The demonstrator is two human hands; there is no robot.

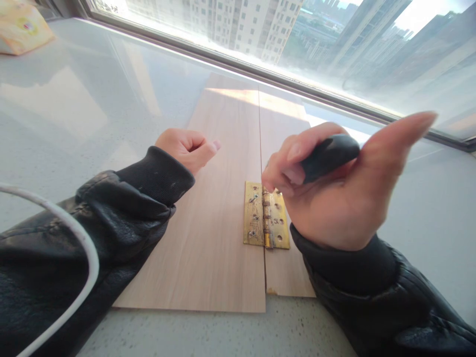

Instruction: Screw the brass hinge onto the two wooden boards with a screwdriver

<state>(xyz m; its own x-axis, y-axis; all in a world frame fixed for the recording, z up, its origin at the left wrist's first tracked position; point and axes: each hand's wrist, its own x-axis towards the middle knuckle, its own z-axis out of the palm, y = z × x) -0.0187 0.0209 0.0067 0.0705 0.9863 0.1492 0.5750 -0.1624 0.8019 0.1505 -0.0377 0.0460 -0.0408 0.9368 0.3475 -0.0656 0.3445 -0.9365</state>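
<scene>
Two light wooden boards (219, 223) lie side by side on a pale stone sill, joined by a brass hinge (266, 215) with screws in its leaves. My right hand (334, 193) is wrapped round a black tool handle (327, 156), held over the hinge's right leaf; the tool's tip is hidden behind my fingers. My left hand (188, 148) rests on the left board as a loose fist, thumb against the curled fingers, with nothing visible in it. Both arms wear black leather sleeves.
A white cable (80, 238) curves over my left sleeve. A yellow packet (22, 27) lies at the far left corner of the sill (92, 99). The window frame (282, 82) runs just behind the boards, with tall buildings outside.
</scene>
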